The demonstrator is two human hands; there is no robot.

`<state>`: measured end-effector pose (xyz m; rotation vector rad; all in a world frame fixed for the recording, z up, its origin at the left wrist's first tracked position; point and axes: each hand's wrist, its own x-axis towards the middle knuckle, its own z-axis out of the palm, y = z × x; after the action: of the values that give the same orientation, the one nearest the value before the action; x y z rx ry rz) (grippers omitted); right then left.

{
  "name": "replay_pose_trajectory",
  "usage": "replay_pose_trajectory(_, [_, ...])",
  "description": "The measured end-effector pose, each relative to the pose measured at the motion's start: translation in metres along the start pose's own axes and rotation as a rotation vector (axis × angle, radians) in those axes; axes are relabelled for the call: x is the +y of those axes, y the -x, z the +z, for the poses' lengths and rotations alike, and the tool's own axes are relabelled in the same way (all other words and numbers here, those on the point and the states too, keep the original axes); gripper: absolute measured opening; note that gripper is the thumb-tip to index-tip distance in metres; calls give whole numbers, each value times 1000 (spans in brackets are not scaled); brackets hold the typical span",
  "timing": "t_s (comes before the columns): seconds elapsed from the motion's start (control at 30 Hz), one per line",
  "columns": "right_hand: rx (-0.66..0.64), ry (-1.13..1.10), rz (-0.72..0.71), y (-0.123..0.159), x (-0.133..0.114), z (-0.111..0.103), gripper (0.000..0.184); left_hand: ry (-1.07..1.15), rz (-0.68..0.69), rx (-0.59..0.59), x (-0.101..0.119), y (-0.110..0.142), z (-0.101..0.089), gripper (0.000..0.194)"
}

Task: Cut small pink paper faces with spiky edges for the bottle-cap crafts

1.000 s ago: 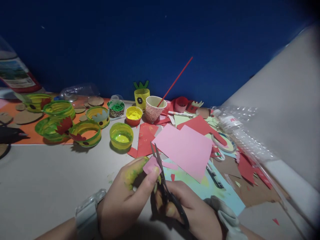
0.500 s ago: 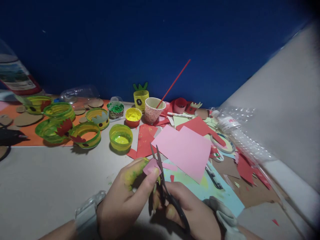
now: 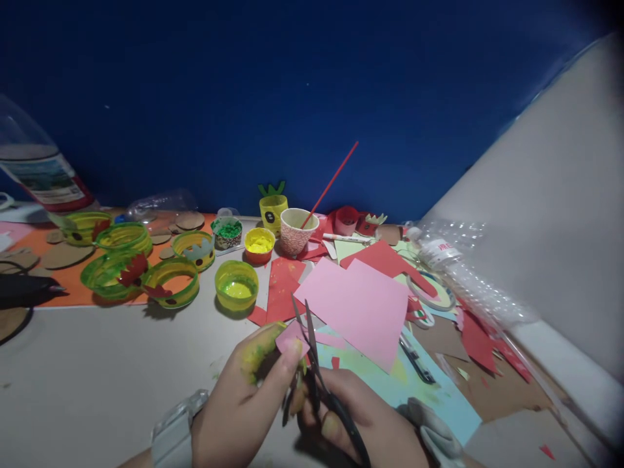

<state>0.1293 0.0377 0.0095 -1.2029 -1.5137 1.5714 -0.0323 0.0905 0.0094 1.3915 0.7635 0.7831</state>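
Between thumb and fingers, my left hand (image 3: 244, 396) pinches a small piece of pink paper (image 3: 288, 338); yellow and green paint stains the skin by the index finger. My right hand (image 3: 361, 409) grips black-handled scissors (image 3: 312, 357), whose blades point away from me, slightly apart, at the right side of the pink piece. Whether the blades touch the paper I cannot tell. Just beyond the hands lies a large pink sheet (image 3: 355, 305) with a notched upper edge, partly over a light-blue sheet (image 3: 429, 390).
Yellow-green plastic rings (image 3: 173, 283) stand at left on an orange sheet. Paint cups (image 3: 259, 244), a paper cup (image 3: 295, 234) with a red stick and red paper (image 3: 283, 286) stand or lie centrally. At right are a cutter (image 3: 416, 361), bubble wrap (image 3: 487, 286) and paper scraps.
The view has tilted up slightly, so the table's things sit lower. The scissors and small pink piece stay close together, with little change in the hands.
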Motion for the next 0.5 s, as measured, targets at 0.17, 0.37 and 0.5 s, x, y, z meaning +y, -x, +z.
replay_pose_trajectory(0.17, [5, -33, 32, -1, 4, 0, 63, 27, -30, 84, 2, 0, 0, 37])
replay_pose_trajectory(0.37, [149, -224, 86, -3, 4, 2, 53, -12, -40, 120, 1, -2, -2, 32])
replay_pose_trajectory(0.5, [323, -235, 103, -8, 4, -3, 46, -1, -90, -2, 3, -2, 0, 30])
